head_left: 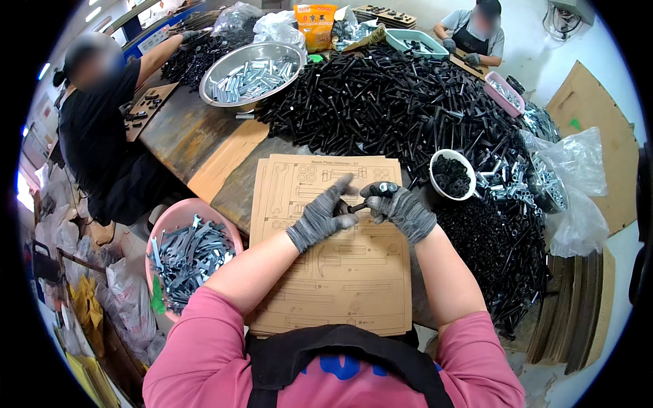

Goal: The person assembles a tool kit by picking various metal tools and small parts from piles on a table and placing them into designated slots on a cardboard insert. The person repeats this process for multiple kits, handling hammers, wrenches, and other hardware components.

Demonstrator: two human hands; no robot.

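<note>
Both of my hands wear grey knit gloves and meet above a stack of brown cardboard sheets point(333, 272) printed with outlines of hardware. A short black bolt point(358, 207) lies between them. My left hand point(318, 216) has its thumb and fingers at one end of the bolt, its index finger stretched forward. Closed around the other end is my right hand point(407, 212). Small shiny metal pieces point(388, 187) show at its curled fingers, too small to name. A white bowl of black nuts point(451, 154) stands close to the right hand.
A big heap of black bolts point(381, 102) covers the far table. Left of it stands a steel bowl point(299, 58) of silver sleeves. A pink tub point(158, 228) of wrenches is at my left. Co-workers sit at the left point(95, 136) and far right point(479, 34).
</note>
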